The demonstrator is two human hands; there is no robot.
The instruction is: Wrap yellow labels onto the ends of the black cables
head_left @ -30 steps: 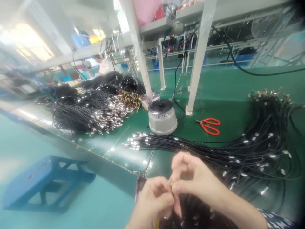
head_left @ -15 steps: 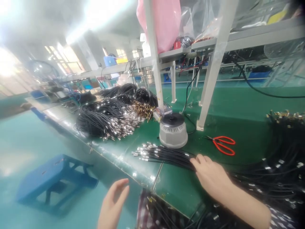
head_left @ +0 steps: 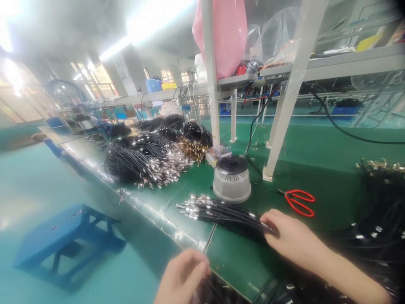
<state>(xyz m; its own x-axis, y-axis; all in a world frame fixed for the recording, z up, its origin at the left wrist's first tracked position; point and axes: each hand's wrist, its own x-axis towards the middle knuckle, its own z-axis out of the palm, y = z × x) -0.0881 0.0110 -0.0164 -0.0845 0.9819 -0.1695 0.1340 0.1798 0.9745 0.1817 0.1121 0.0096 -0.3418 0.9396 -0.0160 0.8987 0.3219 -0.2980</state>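
A bundle of black cables (head_left: pixel 228 212) with silvery metal ends lies on the green tabletop, its tips pointing left. My right hand (head_left: pixel 286 234) is closed round the right end of this bundle, thumb and fingers pinching it. Lower down, at the table's front edge, my left hand (head_left: pixel 185 274) is curled with thumb and fingertips drawn together. Slight blur hides what, if anything, sits between those fingers. Just below it, more dark cables show partly at the bottom of the view. Behind the bundle stands a grey round device (head_left: pixel 232 183) with a black disc on top.
Red-handled scissors (head_left: pixel 300 202) lie right of the device. Large coils of black cable (head_left: pixel 136 162) fill the table at left. Another dark cable heap (head_left: pixel 379 202) is at right. White shelf legs (head_left: pixel 289 93) rise behind. A blue stool (head_left: pixel 68 240) stands on the floor.
My left hand has moved right towards the table edge, and its parted fingers have curled together. My right hand stays on the cable bundle, its grip turned slightly. The view has shifted a little.
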